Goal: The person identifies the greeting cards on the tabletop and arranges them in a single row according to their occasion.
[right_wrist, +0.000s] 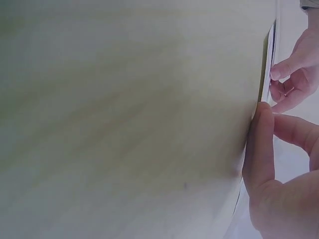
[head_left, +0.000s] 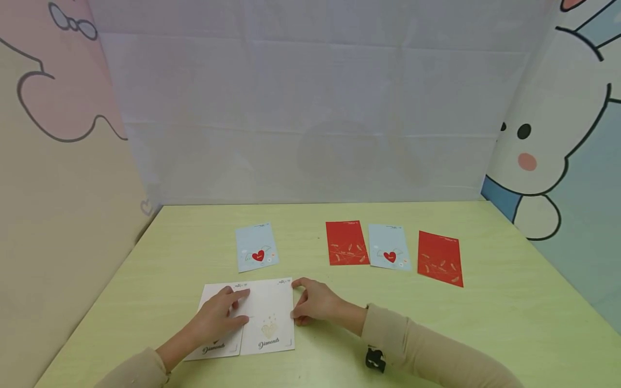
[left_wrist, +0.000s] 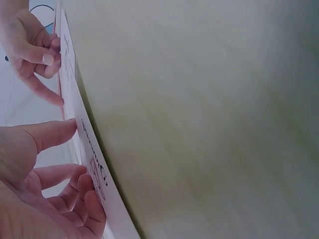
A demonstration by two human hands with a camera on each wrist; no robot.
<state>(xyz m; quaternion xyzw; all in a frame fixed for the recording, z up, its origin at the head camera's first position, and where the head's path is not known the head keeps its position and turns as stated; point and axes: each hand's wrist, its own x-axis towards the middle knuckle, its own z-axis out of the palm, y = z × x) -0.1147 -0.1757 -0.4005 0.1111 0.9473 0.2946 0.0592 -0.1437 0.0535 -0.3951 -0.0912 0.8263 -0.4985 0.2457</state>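
Note:
Two white cards, each lettered "Diamonds", lie side by side near the table's front. My left hand (head_left: 211,323) rests on the left card (head_left: 220,351), its fingertips and thumb reaching to the seam and onto the right card (head_left: 267,302), which bears a pale gold heart. At that card's right edge, my right hand (head_left: 317,302) touches with index finger near the top corner and thumb lower down. In the left wrist view the left hand (left_wrist: 50,184) presses fingertips and thumb on the cards. The right wrist view has the right hand (right_wrist: 279,169) against the card edge.
Farther back on the pale green table (head_left: 368,328) lie a light blue card (head_left: 254,242) with a red heart, a red card (head_left: 346,242), another light blue card (head_left: 390,245) and another red card (head_left: 440,258). A white curtain (head_left: 310,108) hangs behind.

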